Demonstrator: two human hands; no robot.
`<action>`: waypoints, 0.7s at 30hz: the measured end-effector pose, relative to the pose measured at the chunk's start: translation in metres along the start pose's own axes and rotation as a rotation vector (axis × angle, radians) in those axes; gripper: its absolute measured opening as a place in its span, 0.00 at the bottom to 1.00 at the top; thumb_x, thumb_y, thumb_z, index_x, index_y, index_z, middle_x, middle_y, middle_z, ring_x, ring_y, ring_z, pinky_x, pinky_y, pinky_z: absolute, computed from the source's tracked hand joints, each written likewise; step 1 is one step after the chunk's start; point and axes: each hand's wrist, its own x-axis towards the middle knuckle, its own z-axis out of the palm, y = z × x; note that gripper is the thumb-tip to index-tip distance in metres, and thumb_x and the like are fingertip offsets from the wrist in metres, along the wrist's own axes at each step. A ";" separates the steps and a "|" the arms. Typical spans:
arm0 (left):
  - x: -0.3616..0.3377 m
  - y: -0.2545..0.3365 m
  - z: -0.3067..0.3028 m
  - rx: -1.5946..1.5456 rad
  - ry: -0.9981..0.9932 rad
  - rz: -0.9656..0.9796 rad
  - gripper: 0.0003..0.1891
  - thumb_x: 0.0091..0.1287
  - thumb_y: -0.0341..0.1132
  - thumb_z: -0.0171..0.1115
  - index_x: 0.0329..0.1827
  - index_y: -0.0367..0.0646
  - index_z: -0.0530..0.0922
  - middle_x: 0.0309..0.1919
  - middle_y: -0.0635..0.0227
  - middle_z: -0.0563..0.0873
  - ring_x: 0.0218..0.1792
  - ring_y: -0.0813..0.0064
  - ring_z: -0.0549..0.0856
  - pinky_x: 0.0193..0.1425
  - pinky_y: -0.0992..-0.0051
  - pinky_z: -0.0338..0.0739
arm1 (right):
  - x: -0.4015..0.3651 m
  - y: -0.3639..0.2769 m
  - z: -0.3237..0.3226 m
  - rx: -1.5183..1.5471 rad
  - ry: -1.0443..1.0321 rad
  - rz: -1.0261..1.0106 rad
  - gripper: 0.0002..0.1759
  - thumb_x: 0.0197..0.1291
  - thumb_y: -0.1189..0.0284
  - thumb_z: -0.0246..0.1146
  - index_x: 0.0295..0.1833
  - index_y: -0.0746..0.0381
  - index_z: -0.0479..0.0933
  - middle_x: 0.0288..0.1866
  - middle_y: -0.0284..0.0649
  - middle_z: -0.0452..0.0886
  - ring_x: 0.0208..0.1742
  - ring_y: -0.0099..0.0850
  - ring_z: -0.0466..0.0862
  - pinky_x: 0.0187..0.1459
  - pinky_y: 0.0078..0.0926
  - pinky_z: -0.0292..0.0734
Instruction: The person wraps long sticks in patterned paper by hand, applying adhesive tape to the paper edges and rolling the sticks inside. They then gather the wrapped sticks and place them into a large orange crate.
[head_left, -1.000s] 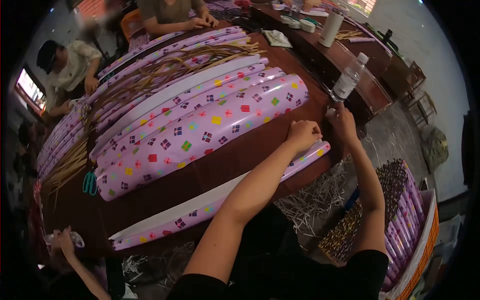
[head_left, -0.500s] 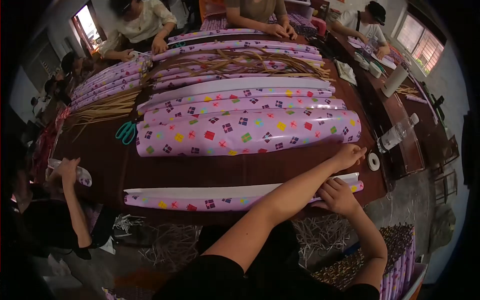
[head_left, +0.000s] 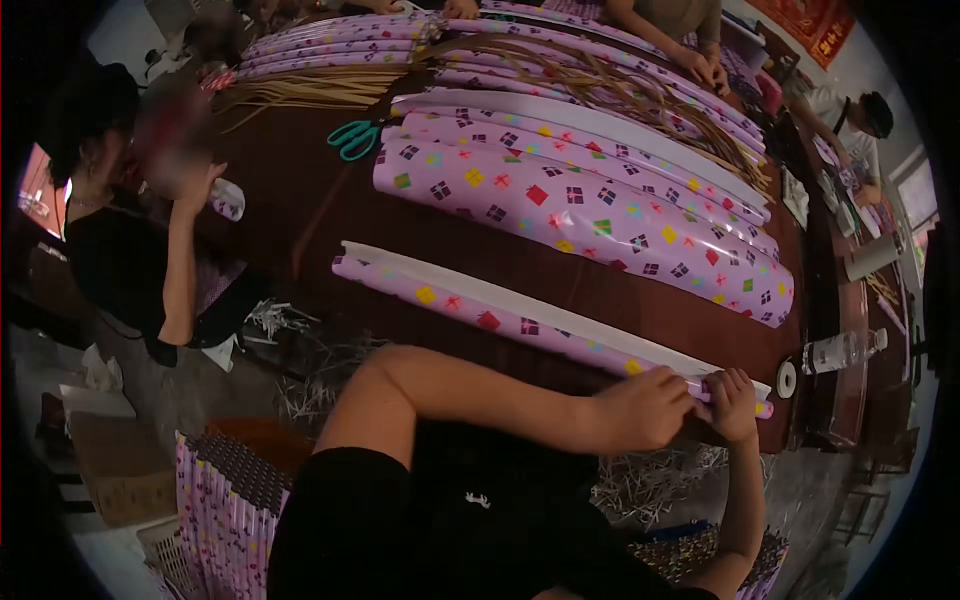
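Observation:
A narrow roll of wrapping paper point(head_left: 505, 318), purple with printed gift boxes, lies along the table's near edge with its white inner side showing on the far flap. Toward its right end, my left hand point(head_left: 640, 412) is closed with curled fingers against the roll. Just beside it, my right hand point(head_left: 731, 405) wraps the roll near its tip. The two hands nearly touch, and parts of the fingertips are hidden. A white roll of tape point(head_left: 786, 379) lies off the paper's right end.
Loosely folded wrapping sheets point(head_left: 590, 215) lie farther back. Behind them are brown strips point(head_left: 600, 75) and finished rolls point(head_left: 340, 45). Teal scissors point(head_left: 355, 140) and a plastic bottle point(head_left: 845, 352) flank the sheets. A co-worker's hand point(head_left: 195, 190) is at left. Paper shreds point(head_left: 650, 485) cover the floor.
My left hand has come from beside the tape down onto the wrapping paper, next to my right hand. The paper's flap stands narrower at the right. The whole view has turned and tilted.

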 end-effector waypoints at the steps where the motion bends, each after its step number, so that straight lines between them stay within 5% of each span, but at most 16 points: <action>1: -0.025 -0.008 -0.010 0.099 -0.029 -0.071 0.14 0.57 0.38 0.59 0.41 0.39 0.81 0.41 0.61 0.82 0.45 0.62 0.79 0.49 0.65 0.74 | -0.002 0.001 -0.004 -0.011 -0.005 0.023 0.24 0.51 0.56 0.69 0.40 0.66 0.74 0.35 0.44 0.77 0.36 0.44 0.77 0.37 0.41 0.72; 8: -0.147 -0.066 -0.064 0.333 -0.117 -0.470 0.23 0.56 0.38 0.70 0.54 0.39 0.79 0.46 0.62 0.80 0.49 0.63 0.78 0.55 0.64 0.73 | -0.030 0.027 -0.003 -0.072 -0.043 0.033 0.23 0.55 0.56 0.66 0.42 0.67 0.73 0.36 0.49 0.76 0.37 0.50 0.76 0.40 0.46 0.73; 18: -0.174 -0.094 -0.055 0.034 0.002 -0.444 0.23 0.53 0.38 0.74 0.51 0.40 0.79 0.46 0.64 0.79 0.49 0.62 0.77 0.56 0.63 0.72 | 0.008 0.003 -0.022 -0.119 -0.104 0.084 0.32 0.54 0.51 0.65 0.53 0.68 0.75 0.41 0.49 0.78 0.45 0.52 0.77 0.49 0.49 0.73; 20: -0.176 -0.093 -0.054 0.034 0.060 -0.457 0.23 0.53 0.37 0.74 0.51 0.40 0.79 0.46 0.65 0.79 0.49 0.62 0.77 0.56 0.64 0.73 | 0.051 -0.019 -0.009 -0.076 0.210 0.175 0.37 0.54 0.48 0.65 0.58 0.68 0.74 0.47 0.49 0.80 0.51 0.52 0.78 0.55 0.50 0.72; 21: -0.176 -0.091 -0.053 0.030 0.058 -0.448 0.23 0.53 0.37 0.74 0.51 0.40 0.79 0.46 0.65 0.79 0.49 0.62 0.77 0.56 0.64 0.73 | 0.080 -0.030 -0.005 0.079 0.190 0.159 0.35 0.55 0.50 0.66 0.58 0.67 0.74 0.49 0.48 0.80 0.52 0.51 0.78 0.56 0.48 0.72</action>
